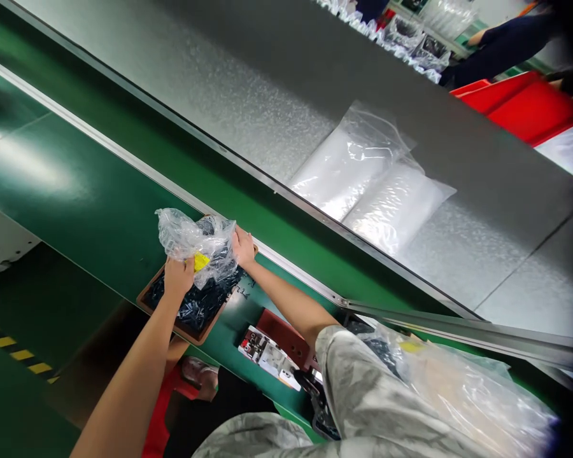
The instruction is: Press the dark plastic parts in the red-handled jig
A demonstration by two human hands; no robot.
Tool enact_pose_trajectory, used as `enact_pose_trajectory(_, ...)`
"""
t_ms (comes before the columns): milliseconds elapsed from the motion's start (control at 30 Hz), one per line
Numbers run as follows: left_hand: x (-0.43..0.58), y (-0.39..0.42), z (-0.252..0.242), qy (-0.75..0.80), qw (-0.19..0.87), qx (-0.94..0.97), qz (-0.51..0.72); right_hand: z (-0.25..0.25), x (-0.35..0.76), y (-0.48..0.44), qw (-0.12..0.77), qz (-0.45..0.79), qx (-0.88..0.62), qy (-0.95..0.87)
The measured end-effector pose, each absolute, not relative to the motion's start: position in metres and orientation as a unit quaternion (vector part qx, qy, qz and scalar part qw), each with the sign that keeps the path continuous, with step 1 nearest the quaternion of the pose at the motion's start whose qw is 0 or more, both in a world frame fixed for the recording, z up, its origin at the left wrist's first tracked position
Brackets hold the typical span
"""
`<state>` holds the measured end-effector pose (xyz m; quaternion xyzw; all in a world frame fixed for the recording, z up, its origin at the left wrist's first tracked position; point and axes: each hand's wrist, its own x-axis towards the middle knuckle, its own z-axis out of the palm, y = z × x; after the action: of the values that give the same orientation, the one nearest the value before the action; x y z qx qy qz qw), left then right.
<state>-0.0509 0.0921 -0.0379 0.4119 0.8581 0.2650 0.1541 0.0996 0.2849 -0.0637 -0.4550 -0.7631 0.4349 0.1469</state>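
The left hand (178,277) and the right hand (243,248) reach forward side by side, near each other but not touching. The left wrist (168,302) is bent a little, and the right fingers (239,238) curl downward. The right forearm (286,299) is bare and comes out from a grey patterned sleeve (358,381).

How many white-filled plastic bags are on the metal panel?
2: one white-filled plastic bag and a second white-filled plastic bag directly beside it, both mid-way along the metal panel. Others could be hidden.
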Motion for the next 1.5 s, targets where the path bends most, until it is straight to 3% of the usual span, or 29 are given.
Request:
enact_pose_trajectory(167,-0.054,0.093,-0.022,0.888,0.159,0.399,0.164,-0.062,0.109,0.298,0.147,0.482,-0.412,-0.759)
enact_pose_trajectory(333,-0.055,0.081,-0.016,0.877,0.152,0.412,0.193,-0.06,0.132,0.303,0.15,0.508,-0.372,-0.762)
enact_pose_trajectory(433,-0.057,0.07,-0.02,0.875,0.162,0.418,0.184,-0.064,0.154,0.3,0.178,0.449,-0.412,-0.773)
enact_pose_trajectory(567,-0.063,0.054,-0.024,0.883,0.154,0.404,0.184,-0.069,0.205,0.287,0.124,0.358,-0.485,-0.788)
enact_pose_trajectory(767,-0.067,0.033,-0.023,0.887,0.166,0.377,0.208,-0.078,0.255,0.248,0.012,0.273,-0.341,-0.9)
enact_pose_trajectory(1000,-0.102,0.016,-0.028,0.914,0.092,0.28,0.278,-0.091,0.239,0.221,-0.006,0.254,-0.201,-0.946)
enact_pose_trajectory(1133,-0.147,0.014,-0.042,0.935,0.144,0.239,0.219,-0.097,0.237,0.221,-0.016,0.232,-0.196,-0.953)
enact_pose_trajectory(1333,-0.189,0.024,-0.056,0.913,0.212,0.342,0.065,-0.104,0.239,0.231,-0.041,0.217,-0.102,-0.97)
enact_pose_trajectory(1500,-0.186,0.035,-0.053,0.91,0.233,0.341,0.03,-0.111,0.241,0.23,-0.038,0.217,-0.081,-0.972)
